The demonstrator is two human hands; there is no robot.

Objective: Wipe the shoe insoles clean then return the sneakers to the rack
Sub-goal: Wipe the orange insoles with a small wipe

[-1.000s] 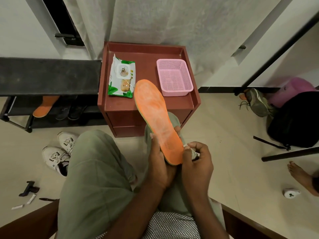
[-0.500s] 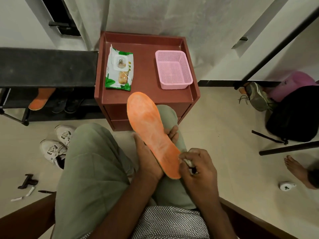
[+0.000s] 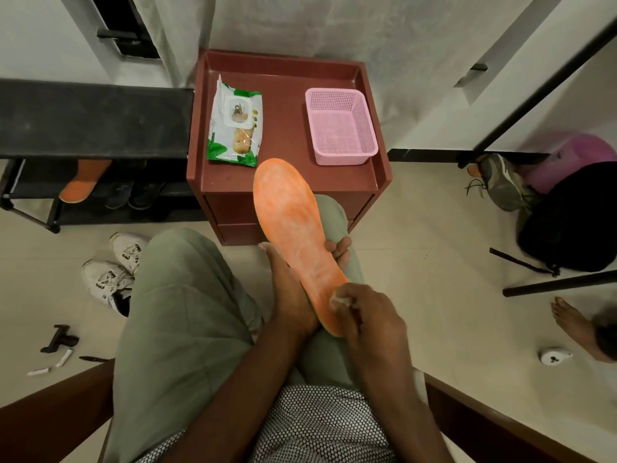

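Two hands share this job. Our left hand (image 3: 293, 295) cups the orange insole (image 3: 293, 228) from below, over our knee, toe end toward the small table (image 3: 287, 78). Our right hand (image 3: 367, 315) pinches a white wipe (image 3: 339, 300) on the heel. We should rub slowly and hold the insole steady.

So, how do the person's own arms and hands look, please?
Both forearms are bare, with no sleeves in view. The left hand and the right hand wear no gloves, and no rings or watch can be seen.
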